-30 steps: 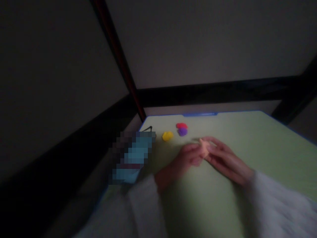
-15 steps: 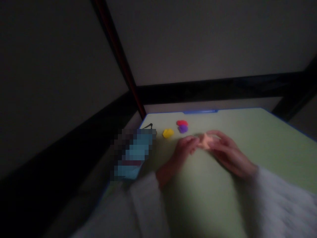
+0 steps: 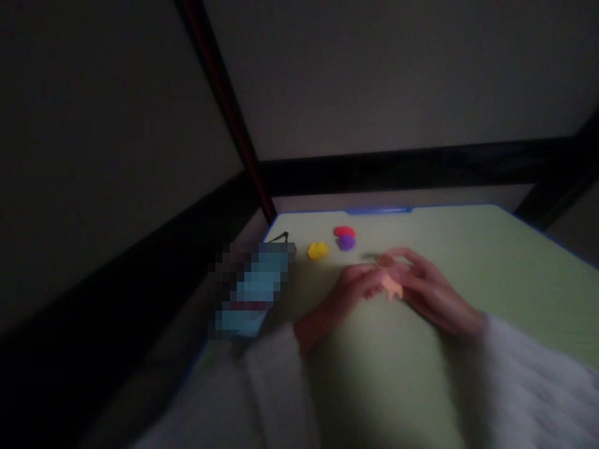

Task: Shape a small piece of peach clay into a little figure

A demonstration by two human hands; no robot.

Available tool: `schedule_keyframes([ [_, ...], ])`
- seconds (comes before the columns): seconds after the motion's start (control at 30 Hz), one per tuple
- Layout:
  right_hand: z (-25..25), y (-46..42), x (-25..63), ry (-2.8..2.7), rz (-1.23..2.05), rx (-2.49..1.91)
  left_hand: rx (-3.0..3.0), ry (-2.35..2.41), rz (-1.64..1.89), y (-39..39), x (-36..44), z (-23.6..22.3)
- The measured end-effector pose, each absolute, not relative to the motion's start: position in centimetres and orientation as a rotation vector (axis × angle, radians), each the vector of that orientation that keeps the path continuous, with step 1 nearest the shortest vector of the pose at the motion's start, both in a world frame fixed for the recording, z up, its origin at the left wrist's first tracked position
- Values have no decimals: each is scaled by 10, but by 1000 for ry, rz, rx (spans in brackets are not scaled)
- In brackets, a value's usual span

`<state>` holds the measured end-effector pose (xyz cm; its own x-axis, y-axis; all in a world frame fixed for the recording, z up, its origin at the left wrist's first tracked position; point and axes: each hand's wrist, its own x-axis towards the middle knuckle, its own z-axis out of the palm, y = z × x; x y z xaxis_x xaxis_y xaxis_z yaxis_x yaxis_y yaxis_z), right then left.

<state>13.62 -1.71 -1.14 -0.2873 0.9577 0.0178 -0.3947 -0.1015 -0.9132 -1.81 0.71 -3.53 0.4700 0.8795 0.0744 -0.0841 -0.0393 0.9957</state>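
Observation:
Both my hands meet over the table around a peach-coloured piece of modelling clay (image 3: 392, 285) with small points along its lower edge. My left hand (image 3: 353, 284) is closed, its fingertips pinching the clay from the left. From the other side my right hand (image 3: 428, 287) grips it between thumb and fingers, the index finger curved over the top. Fingers cover the clay's upper part. Just beyond the hands lie a purple clay lump (image 3: 346, 242), a red one (image 3: 344, 231) touching it, and a yellow one (image 3: 317, 251) to their left.
A pale green table (image 3: 486, 249) with a blue rim lies under my hands. At its left edge is a blurred-out, light blue object (image 3: 259, 284), with a thin dark bent piece (image 3: 281, 237) behind it. A dark-banded wall (image 3: 397, 168) stands behind the table.
The peach clay has turned between my fingers, its points now facing down toward me. My left hand has shifted slightly right, closer to my right hand. The other lumps stay put.

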Motion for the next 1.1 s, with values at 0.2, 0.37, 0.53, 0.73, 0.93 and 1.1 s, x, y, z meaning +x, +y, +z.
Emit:
schedule_keyframes([
  [0.2, -14, -17, 133, -1034, 1614, -787, 1457, 693, 954, 3, -19, -27],
  [0.37, -17, -15, 135, -1042, 1631, -734, 1491, 734, 951, 6, -18, -30],
  [0.53, -17, -14, 137, -1014, 1635, -758, 1648, 889, 1104, 0, -22, -24],
  [0.73, -19, -17, 134, -1012, 1648, -764, 2189, 880, 1064, -10, -26, -18],
  [0.93, -17, -20, 131, -975, 1698, -782, 2301, 864, 1097, -9, -29, -24],
  [1.1, -17, -20, 133, -965, 1684, -790, 2270, 812, 1109, -9, -28, -27],
])
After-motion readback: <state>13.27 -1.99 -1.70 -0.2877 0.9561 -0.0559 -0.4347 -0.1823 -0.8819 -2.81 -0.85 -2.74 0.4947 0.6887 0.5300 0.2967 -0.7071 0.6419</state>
